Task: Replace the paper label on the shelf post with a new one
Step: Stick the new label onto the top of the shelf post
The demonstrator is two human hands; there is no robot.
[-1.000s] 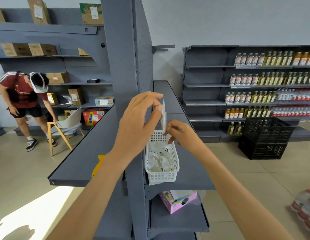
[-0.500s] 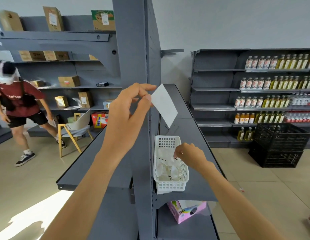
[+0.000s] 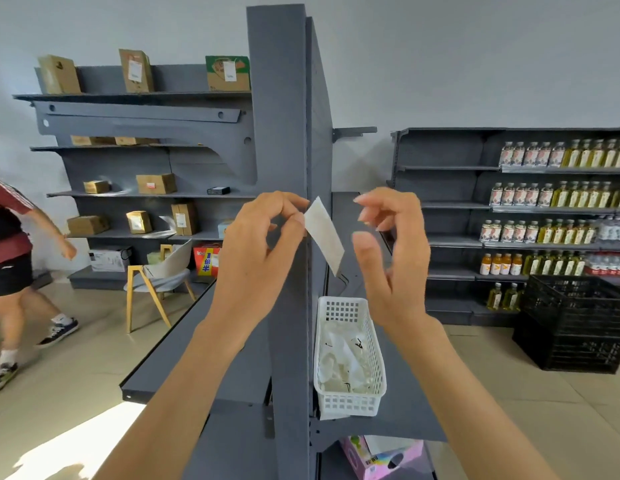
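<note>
White basket [image 3: 350, 400] holds paper scraps [image 3: 343, 362]; left hand [image 3: 263, 251] pinches label [image 3: 324, 233], right hand [image 3: 391, 247] spread.

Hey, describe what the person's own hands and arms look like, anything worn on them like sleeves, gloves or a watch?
Both arms are bare from the bottom edge of the picture up to the fingers: no sleeves show. The left hand and the right hand wear no gloves. No watch, bracelet or ring shows on either wrist or on the visible fingers. The right hand's fingernails look short and unpainted.
</note>
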